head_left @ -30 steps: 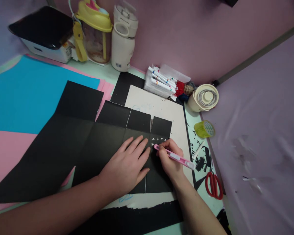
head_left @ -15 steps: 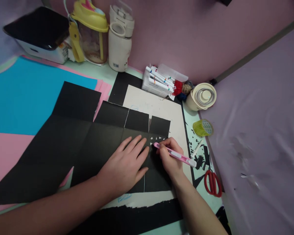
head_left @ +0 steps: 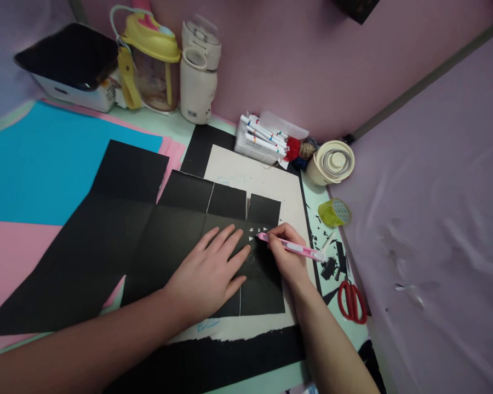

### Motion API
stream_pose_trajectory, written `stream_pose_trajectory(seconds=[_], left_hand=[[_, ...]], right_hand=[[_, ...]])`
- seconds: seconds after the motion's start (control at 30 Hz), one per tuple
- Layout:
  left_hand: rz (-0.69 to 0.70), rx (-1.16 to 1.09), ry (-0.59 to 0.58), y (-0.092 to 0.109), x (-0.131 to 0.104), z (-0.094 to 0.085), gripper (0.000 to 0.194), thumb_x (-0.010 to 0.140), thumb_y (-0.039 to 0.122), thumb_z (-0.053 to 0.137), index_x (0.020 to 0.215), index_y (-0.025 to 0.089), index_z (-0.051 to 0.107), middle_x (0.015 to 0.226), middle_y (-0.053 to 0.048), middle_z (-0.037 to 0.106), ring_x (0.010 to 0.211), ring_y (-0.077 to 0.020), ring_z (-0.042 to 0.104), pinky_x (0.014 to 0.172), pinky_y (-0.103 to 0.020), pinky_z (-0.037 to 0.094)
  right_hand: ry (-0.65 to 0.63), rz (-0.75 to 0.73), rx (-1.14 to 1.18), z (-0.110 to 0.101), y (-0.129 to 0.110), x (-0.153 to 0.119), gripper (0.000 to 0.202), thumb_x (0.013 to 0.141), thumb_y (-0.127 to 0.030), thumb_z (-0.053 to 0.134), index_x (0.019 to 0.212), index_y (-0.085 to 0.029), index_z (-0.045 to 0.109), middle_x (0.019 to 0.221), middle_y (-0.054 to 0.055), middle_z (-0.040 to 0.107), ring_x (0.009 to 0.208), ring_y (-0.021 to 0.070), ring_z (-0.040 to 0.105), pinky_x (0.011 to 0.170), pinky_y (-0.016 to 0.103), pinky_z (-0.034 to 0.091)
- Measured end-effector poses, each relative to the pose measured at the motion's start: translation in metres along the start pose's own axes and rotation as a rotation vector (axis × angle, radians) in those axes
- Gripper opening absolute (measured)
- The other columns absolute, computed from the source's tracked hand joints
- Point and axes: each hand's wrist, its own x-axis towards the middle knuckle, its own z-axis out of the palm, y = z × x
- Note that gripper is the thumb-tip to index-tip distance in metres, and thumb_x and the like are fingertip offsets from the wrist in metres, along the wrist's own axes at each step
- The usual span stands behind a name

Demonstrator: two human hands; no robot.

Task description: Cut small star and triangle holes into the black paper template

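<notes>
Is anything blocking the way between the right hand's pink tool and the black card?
Nothing visible does. The right hand holds the pink tool with its tip right at the black card. The left hand rests on the card beside the tip, not between.

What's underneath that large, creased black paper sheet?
Flat cream board, bright blue paper and flat pink paper show past the edges of the black sheet; whatever lies beneath its middle is covered.
</notes>
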Motion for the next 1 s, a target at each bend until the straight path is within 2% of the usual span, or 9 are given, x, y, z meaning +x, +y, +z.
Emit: stream_pose_trajectory(seconds=[0.1,0.23,0.47,1.0], left_hand=[[0.004,0.008,-0.003,0.000,0.001,-0.001,0.045,0.094,0.044,0.051,0.131,0.020,0.058,0.146,-0.013,0.047,0.139,-0.0314,0.036,0.114,-0.048,0.025],[0.016,0.020,-0.025,0.000,0.001,-0.002,0.045,0.095,0.044,0.049,0.132,0.020,0.057,0.146,-0.014,0.047,0.139,-0.0319,0.036,0.113,-0.048,0.026],[0.019,0.020,-0.020,0.000,0.000,-0.002,0.046,0.095,0.044,0.049,0.133,0.019,0.057,0.147,-0.014,0.046,0.139,-0.0326,0.035,0.114,-0.048,0.025],[0.012,0.037,-0.042,0.001,0.001,-0.002,0.047,0.095,0.044,0.048,0.134,0.019,0.055,0.147,-0.014,0.045,0.140,-0.0323,0.034,0.114,-0.048,0.024]], right_hand=[[-0.132,0.023,0.014,-0.008,0.001,0.004,0.007,0.081,-0.025,0.064,0.078,-0.019,0.065,0.071,-0.001,0.065,0.064,0.0134,0.058,0.059,0.024,0.044],[-0.254,0.072,0.132,-0.023,0.005,0.013,0.015,0.080,-0.032,0.072,0.091,-0.022,0.072,0.090,0.003,0.072,0.080,0.0167,0.065,0.070,0.027,0.050],[-0.364,0.015,0.170,-0.031,0.010,0.024,0.019,0.075,-0.034,0.077,0.090,-0.022,0.077,0.091,0.005,0.073,0.084,0.0185,0.067,0.074,0.031,0.053],[-0.412,0.037,0.177,-0.030,0.007,0.027,0.018,0.076,-0.032,0.078,0.092,-0.022,0.077,0.092,0.005,0.073,0.086,0.0174,0.066,0.073,0.028,0.051]])
